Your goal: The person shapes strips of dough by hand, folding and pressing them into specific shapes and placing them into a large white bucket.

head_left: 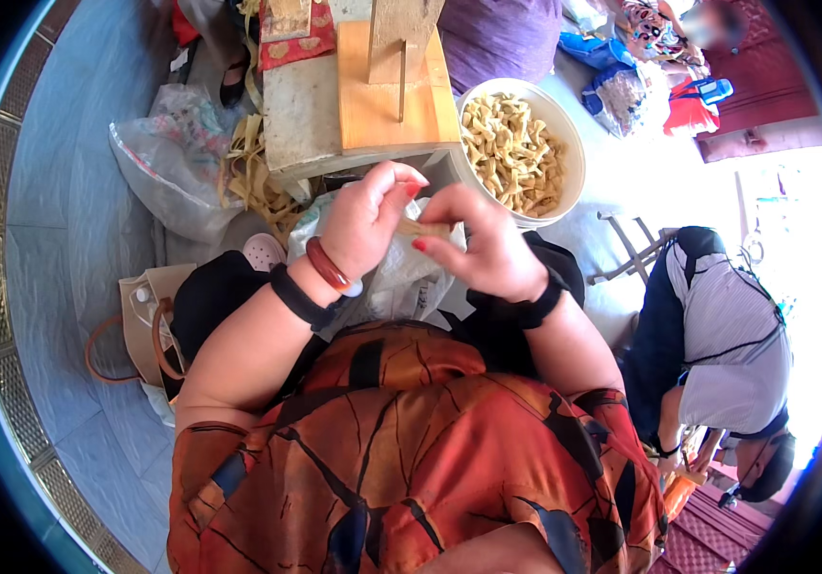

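Over my lap, a short tan leaf-like strip [422, 229] stretches between my two hands. My right hand [489, 247] pinches one end of it between thumb and fingers. The curled fingers and thumb of my left hand [365, 218] close at its other end, though part of the grip is hidden. Beneath them a white plastic bag [399, 277] lies across my lap. A white bucket [576, 182], beyond my right hand, holds many folded tan pieces [516, 148] of similar colour.
Ahead stands a low table [301, 143] with a wooden board and upright post [401, 57]. At left are a clear plastic bag [177, 182], loose tan strips [258, 177] and a beige handbag [148, 325]. Another person [732, 325] bends over at right, near a metal stand [633, 251].
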